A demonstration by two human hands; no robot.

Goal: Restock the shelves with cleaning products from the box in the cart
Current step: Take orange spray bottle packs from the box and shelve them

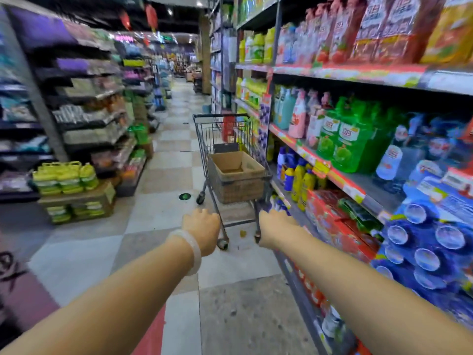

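**Reaching for the cart, box looks empty**

Reaching out with both arms toward the cart, which stands well ahead in the aisle, close along the right-hand shelves.

Left side first: yellow-green jugs stacked on a carton on the floor; labels too blurred to read.

Left hand, pale bangle on the wrist, is seen from the back with fingers pointing away. It holds nothing that shows, but whether the fingers are spread or curled I cannot tell. It is apart from the cart.

The box sits in the cart basket, flaps open; the inside that shows looks bare, so stock may be used up, though the near corner is hidden.

Right hand also faces away, with something blue-purple at its fingertips. That could be shelf stock behind it or a held item; cannot tell, nor how the fingers lie.

Doing it well: step closer before grabbing, take the rear rim with both hands, and pull straight so the wheels don't clip the bottom shelf. Check the box before moving on.

Writing: green bottles carry a red label with two Chinese characters, too soft to read for sure. Red pouches on the top shelf show similar marks. Blue packs and price strips are unreadable.
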